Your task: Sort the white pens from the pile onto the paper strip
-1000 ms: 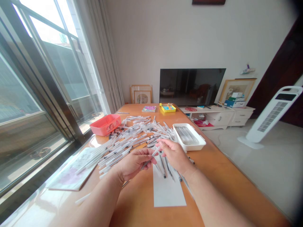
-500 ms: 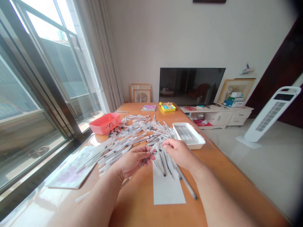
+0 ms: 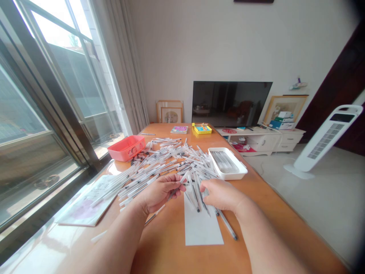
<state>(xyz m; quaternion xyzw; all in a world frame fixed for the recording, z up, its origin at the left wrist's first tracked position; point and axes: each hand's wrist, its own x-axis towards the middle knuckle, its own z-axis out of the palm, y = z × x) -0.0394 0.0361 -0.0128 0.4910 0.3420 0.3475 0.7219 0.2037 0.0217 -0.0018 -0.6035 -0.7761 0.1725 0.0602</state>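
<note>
My left hand [image 3: 165,190] is closed on a pen [image 3: 174,191], its pale translucent cap pointing up and away to the right. My right hand [image 3: 221,193] hovers low over loose pens on a white sheet of paper [image 3: 203,230]; its thumb and forefinger are apart and I see nothing held between them. Its other fingers are hidden beneath the palm. Just left of those fingertips lie several clear pens [image 3: 195,196] with dark tips. Past both hands spreads a large heap of pens and caps [image 3: 159,163].
A red plastic box [image 3: 127,148] stands left of the heap; a white tray [image 3: 241,173] holding pens stands at the right. A booklet [image 3: 85,209] lies at the left edge. Farther back are a yellow box [image 3: 203,131] and a colourful book [image 3: 179,130].
My right hand has shifted slightly nearer and to the right, its thumb and forefinger now parted. My left hand keeps the pen in nearly the same place.
</note>
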